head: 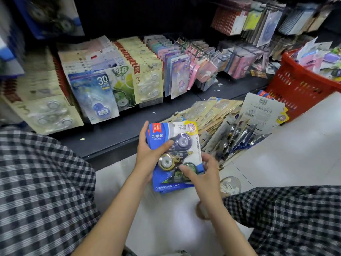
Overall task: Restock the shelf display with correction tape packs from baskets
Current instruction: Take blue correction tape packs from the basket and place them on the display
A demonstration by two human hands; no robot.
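A small stack of blue correction tape packs sits between both hands, low in the middle of the view, above the white floor. My left hand grips the stack's left edge, thumb across the front card. My right hand holds the lower right corner, fingers curled over the blister. On the floor beyond lies a fanned pile of beige and dark packs. The low black shelf carries upright rows of correction tape packs.
A red basket full of mixed packs stands on the floor at right. A white-backed pack leans against it. More goods hang on pegs at the upper right. My checked trousers fill both lower corners.
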